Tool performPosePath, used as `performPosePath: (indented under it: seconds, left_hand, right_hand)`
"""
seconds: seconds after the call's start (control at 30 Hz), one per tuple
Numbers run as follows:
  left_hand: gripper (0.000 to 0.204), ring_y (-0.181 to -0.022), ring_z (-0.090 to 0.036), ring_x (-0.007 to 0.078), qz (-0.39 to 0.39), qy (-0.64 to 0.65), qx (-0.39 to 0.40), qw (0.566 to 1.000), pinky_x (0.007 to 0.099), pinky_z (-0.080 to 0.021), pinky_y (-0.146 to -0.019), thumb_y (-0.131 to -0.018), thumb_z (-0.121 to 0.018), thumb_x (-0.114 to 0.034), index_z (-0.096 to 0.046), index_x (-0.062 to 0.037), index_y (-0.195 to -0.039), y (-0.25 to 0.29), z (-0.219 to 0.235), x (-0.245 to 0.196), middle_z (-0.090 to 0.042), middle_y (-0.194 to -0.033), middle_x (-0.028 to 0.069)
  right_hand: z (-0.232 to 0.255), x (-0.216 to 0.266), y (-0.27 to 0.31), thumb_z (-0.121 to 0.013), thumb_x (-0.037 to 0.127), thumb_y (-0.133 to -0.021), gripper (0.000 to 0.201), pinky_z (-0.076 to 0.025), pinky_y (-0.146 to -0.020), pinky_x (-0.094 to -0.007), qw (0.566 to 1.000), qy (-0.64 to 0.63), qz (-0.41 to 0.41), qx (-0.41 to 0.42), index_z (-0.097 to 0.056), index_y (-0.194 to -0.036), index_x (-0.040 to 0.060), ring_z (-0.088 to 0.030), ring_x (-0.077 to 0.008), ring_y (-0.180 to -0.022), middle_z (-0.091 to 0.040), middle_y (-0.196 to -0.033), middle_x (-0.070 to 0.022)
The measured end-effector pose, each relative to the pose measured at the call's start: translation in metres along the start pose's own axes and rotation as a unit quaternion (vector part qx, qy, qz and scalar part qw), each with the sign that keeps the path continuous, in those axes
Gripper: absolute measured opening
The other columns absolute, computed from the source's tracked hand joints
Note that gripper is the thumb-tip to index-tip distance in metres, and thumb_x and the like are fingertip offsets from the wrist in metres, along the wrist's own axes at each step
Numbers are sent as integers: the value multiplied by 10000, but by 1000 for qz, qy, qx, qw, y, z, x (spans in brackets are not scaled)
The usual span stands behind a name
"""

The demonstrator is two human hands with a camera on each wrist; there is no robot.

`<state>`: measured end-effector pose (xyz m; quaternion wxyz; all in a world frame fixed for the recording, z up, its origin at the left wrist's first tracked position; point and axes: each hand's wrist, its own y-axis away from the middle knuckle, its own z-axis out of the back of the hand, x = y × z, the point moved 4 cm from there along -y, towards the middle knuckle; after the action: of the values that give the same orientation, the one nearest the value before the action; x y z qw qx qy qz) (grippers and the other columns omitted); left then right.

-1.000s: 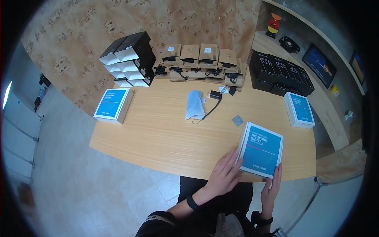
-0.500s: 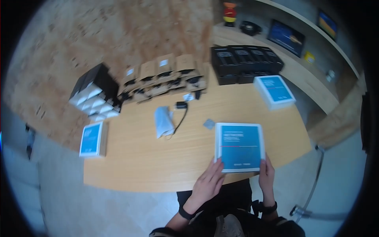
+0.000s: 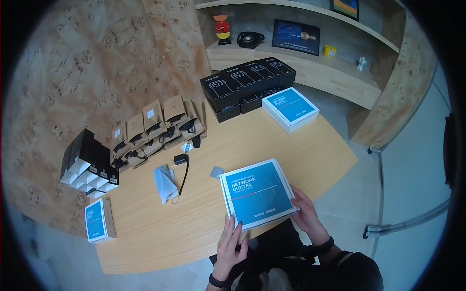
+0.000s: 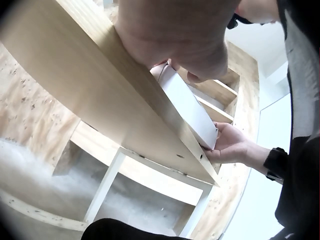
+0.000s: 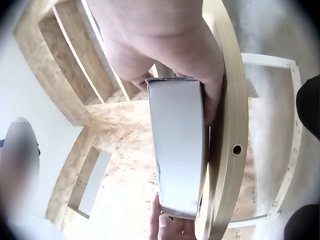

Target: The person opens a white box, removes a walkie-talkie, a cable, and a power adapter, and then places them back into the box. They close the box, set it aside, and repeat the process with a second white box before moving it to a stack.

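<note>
Two hands hold one blue box (image 3: 258, 193) at the near edge of the tabletop (image 3: 145, 228). Far to the left, a small blue box (image 3: 98, 219) stands near the tabletop's left end, with a stack of black and white boxes (image 3: 87, 165) just beyond it. Right of that stack runs a row of brown packets (image 3: 153, 123), and nearer lie a white cloth (image 3: 165, 183) and a black charger (image 3: 181, 159) with its cable. A small grey square (image 3: 216, 171) lies just beside the blue box's far left corner. The left hand (image 3: 232, 245) has straight fingers laid against the box's near left corner, and its wrist view shows the palm pressed on the tabletop edge beside the white side wall (image 4: 187, 105). The right hand (image 3: 305, 213) grips the near right corner, fingers curled round the wall (image 5: 177, 145) in its wrist view. The box lies flat, its near edge at the tabletop rim. Farther right, at the far end, sit black phone boxes (image 3: 245, 80) and another blue box (image 3: 290, 107). Behind them a shelf (image 3: 310, 72) carries a black telephone (image 3: 250, 39).
</note>
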<state>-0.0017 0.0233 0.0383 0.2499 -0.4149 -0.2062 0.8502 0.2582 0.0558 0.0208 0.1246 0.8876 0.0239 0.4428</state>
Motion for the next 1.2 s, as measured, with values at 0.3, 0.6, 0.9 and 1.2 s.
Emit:
performPosePath:
  seconds: [0.3, 0.6, 0.9, 1.2]
  left_hand:
    - [598, -1342, -519, 464, 46, 71, -67, 994, 447, -488, -1072, -847, -699, -40, -519, 55, -1410, 1, 4, 1, -441, -1507, 319]
    - [335, -1118, -679, 361, 42, -47, -37, 997, 401, -565, -943, -863, -689, -30, -679, 0, -1197, 0, -4, 2, -566, -1384, 257]
    - [221, -1023, -701, 334, 51, -69, -43, 995, 391, -576, -896, -886, -663, -9, -720, 8, -1098, -2, -9, 1, -639, -1265, 219]
    - [205, -1034, -706, 344, 60, -111, -37, 991, 388, -590, -869, -876, -682, -15, -730, -3, -1075, -3, -13, 2, -668, -1210, 210]
  right_hand:
    - [35, 13, -13, -574, 153, -991, 490, -566, -841, -293, 996, 6, 81, 32, -485, -1427, -50, -665, -162, -1025, -668, -1151, -108]
    - [77, 219, -158, -509, 285, -1056, 353, -594, -828, -358, 980, 36, 192, -36, -604, -1253, 7, -680, -192, -1012, -689, -1116, -90]
    - [100, 253, -252, -447, 259, -1066, 383, -538, -949, -418, 949, 287, 73, -112, -600, -1330, 28, -641, -225, -1150, -680, -1206, -96]
    - [94, 241, -265, -494, 342, -1039, 449, -408, -1107, -448, 605, 636, 402, -261, -616, -1343, 35, -530, -423, -1313, -582, -1390, -257]
